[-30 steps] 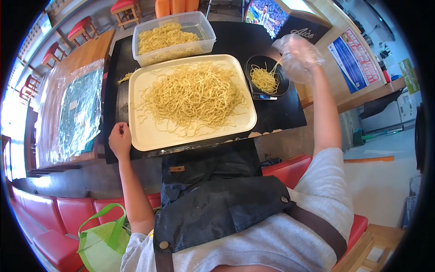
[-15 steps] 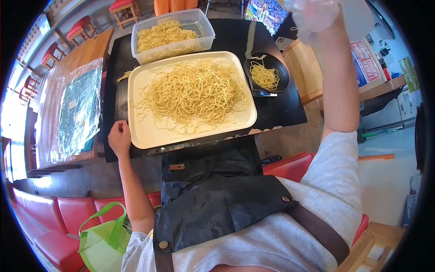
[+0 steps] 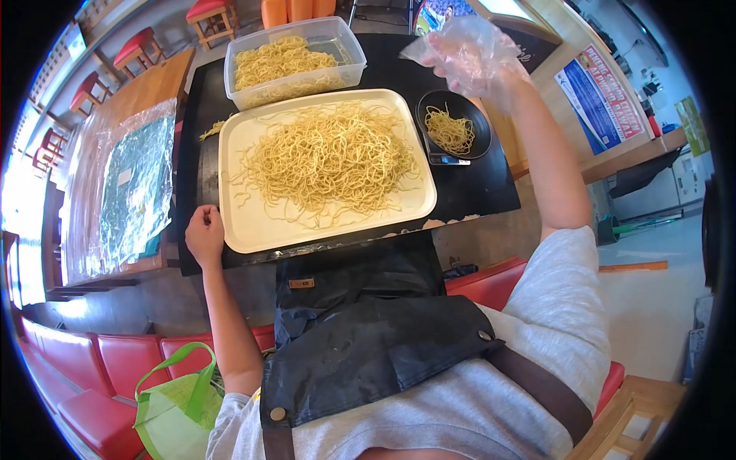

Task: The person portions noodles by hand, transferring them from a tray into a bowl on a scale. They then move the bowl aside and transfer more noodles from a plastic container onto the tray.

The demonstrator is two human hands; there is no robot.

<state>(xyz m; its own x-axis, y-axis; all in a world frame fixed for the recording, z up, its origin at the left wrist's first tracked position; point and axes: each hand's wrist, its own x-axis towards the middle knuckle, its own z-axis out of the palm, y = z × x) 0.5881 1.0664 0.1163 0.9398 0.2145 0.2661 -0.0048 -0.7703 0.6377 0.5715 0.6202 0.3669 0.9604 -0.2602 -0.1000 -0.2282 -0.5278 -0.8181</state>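
My right hand [image 3: 469, 65], in a loose clear plastic glove, is raised above the far right of the black table. Its fingers look loosely apart through the crinkled plastic, and I see nothing in them. Below it, a black bowl [image 3: 484, 146] holds a small portion of yellow noodles [image 3: 449, 130] and stands on a digital scale [image 3: 448, 160]. My bare left hand [image 3: 205, 236] rests closed at the table edge, beside the left corner of a cream tray [image 3: 253, 238]. A large heap of noodles [image 3: 330, 157] covers the tray's middle.
Behind the tray stands a clear plastic tub [image 3: 303, 93] with more noodles. A few stray strands [image 3: 212, 130] lie on the black table [image 3: 201, 172] at the left. A plastic-wrapped green sheet [image 3: 134, 184] covers the wooden table nearby. A green bag [image 3: 180, 406] sits on red seating.
My gloved right hand has come down and to the left from the top right, toward the bowl. My left hand, the tray and the noodles look nearly unchanged.
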